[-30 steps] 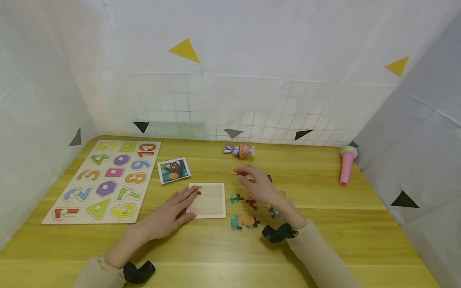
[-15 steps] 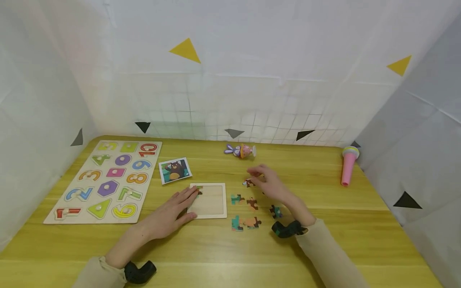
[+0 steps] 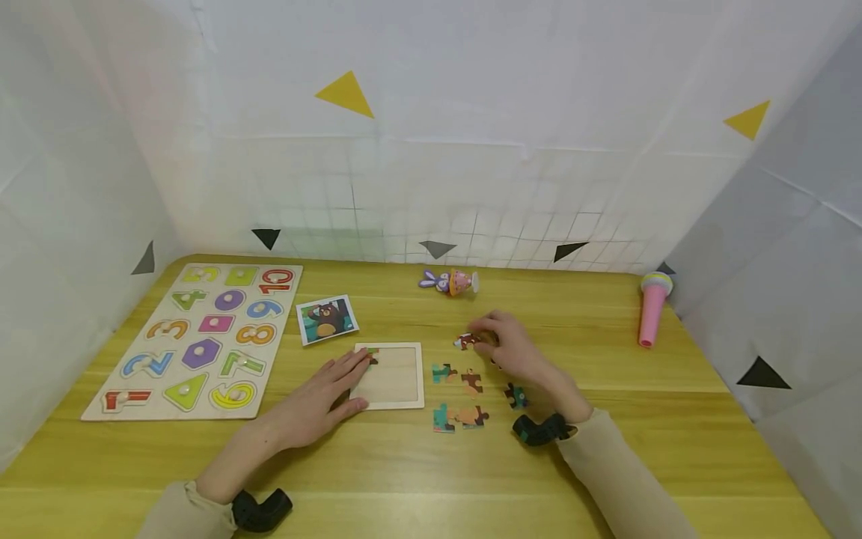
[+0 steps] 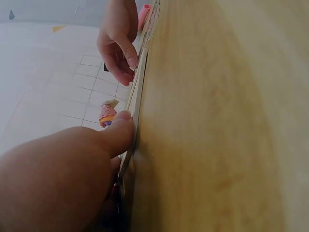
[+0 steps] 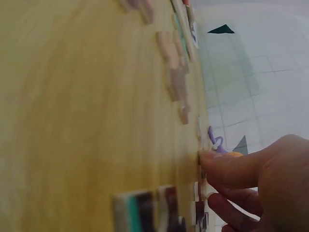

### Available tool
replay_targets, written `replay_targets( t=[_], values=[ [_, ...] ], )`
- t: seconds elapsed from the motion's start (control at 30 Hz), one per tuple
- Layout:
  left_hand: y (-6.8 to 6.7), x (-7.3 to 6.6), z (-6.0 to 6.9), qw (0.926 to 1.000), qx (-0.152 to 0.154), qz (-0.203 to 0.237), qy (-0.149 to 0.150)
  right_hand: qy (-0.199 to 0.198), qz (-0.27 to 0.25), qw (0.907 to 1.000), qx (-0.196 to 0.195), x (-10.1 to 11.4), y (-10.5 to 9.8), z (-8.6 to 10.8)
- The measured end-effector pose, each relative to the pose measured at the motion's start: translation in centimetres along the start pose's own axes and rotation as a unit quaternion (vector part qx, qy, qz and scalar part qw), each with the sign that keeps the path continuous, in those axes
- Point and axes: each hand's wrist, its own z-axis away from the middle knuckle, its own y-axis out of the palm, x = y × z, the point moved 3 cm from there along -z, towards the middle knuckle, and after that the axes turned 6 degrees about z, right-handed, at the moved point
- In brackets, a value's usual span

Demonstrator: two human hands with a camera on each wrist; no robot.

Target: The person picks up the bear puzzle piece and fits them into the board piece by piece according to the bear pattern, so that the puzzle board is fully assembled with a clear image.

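Note:
My left hand [image 3: 313, 404] lies with extended fingers on the left side of a small wooden puzzle tray [image 3: 419, 382]. A corner puzzle piece [image 3: 373, 352] sits by its fingertips in the tray's upper left. In the left wrist view, the thumb [image 4: 120, 133] presses the tray's edge. My right hand [image 3: 512, 348] is bent low over the loose pieces, its thumb and forefinger around a dark area beside a brown-and-white puzzle piece [image 3: 465, 341]. In the right wrist view, the thumb [image 5: 229, 169] reaches the pieces; whether it pinches one is hidden.
Loose pieces, including a brown one [image 3: 471, 380] and a teal one [image 3: 442, 418], lie right of the tray. A bear picture card [image 3: 327, 320], a number-and-shape board [image 3: 195, 344], a rabbit toy [image 3: 450, 282] and a pink toy microphone [image 3: 651, 311] lie around.
My right hand has shifted right and slightly down, uncovering the brown-and-white puzzle piece. The left hand stays on the tray.

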Motion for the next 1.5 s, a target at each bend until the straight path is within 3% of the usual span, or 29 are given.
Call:
replay_targets(
  t=[0.5, 0.83, 1.03, 1.5],
  values=[
    [0.05, 0.09, 0.04, 0.9999, -0.008, -0.007, 0.003, -0.012, 0.029, 0.9995, -0.008, -0.24, 0.29, 0.01],
    [0.03, 0.29, -0.03, 0.9999, 0.004, -0.005, -0.011, -0.019, 0.05, 0.9984, -0.016, -0.25, 0.37, -0.04],
    [0.08, 0.28, -0.03, 0.9999, 0.005, -0.005, -0.011, -0.037, 0.051, 0.9976, -0.03, -0.38, 0.42, 0.01],
    [-0.03, 0.05, 0.02, 1.0, -0.004, -0.006, 0.0, -0.031, 0.052, 0.9978, -0.026, -0.43, 0.43, -0.01]
  ],
)
